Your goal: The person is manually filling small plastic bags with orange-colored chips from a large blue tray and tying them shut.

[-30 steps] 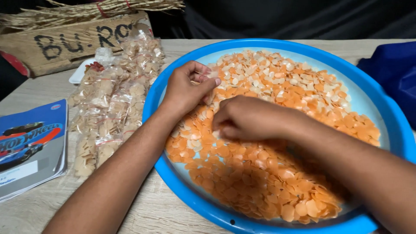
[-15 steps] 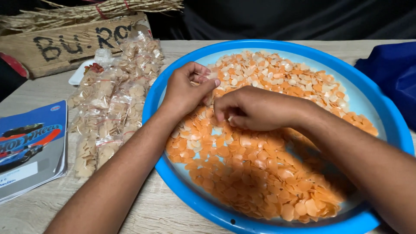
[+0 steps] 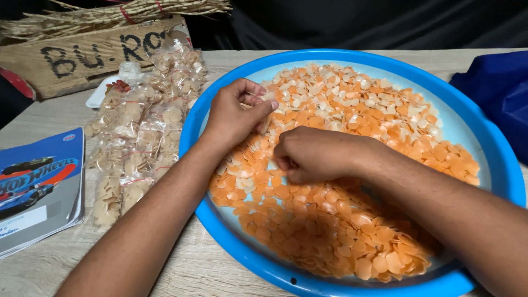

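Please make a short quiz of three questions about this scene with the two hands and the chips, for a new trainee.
1. True or false: the blue basin holds thin orange and pale chips.
2. Where are the clear packets of chips? A) inside the basin B) on the table, to the left of the basin C) on the blue cloth
3. Which hand holds a small stack of pale chips between thumb and fingers?

Key
1. True.
2. B.
3. The left hand; the right hand rests curled on the loose chips.
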